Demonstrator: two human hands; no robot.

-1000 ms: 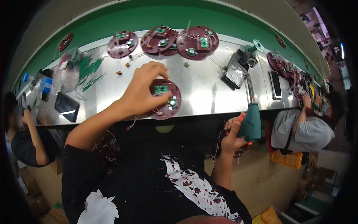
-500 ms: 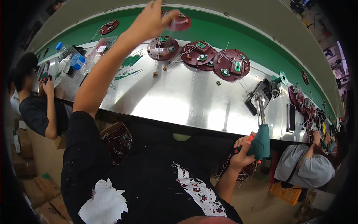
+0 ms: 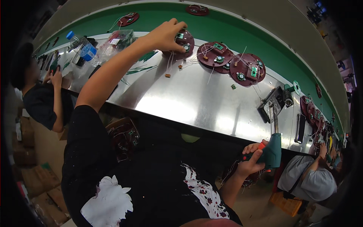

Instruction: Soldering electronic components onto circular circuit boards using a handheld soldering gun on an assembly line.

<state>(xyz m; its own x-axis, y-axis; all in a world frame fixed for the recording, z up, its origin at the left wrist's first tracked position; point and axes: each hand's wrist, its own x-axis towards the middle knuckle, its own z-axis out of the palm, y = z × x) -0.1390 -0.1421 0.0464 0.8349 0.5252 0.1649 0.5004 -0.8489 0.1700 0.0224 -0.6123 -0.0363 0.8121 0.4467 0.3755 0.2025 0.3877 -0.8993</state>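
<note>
My left hand (image 3: 168,36) reaches to the back of the bench, fingers and thumb curled over a maroon round plate (image 3: 186,41) carrying small green circuit boards and thin white wires. Its fingertips lie at the far rim and the thumb presses near a round component; part of the plate is hidden under the hand. At the bench's front edge, my right hand (image 3: 251,160) is wrapped around the handle of a green soldering gun (image 3: 273,153) with red parts. The gun's metal tip points away, toward a black stand (image 3: 278,99).
More maroon plates (image 3: 247,70) overlap along the back, and another plate (image 3: 197,10) rests on the green ledge. A green reel (image 3: 297,87) stands by the stand. Green wires (image 3: 141,69), a plastic bottle (image 3: 87,52) and clear packaging (image 3: 117,41) lie leftward. Co-workers sit on both sides.
My left hand has come down from the plate on the green ledge to the plate on the bench below. My right hand still holds the soldering gun. The whole view has shifted slightly.
</note>
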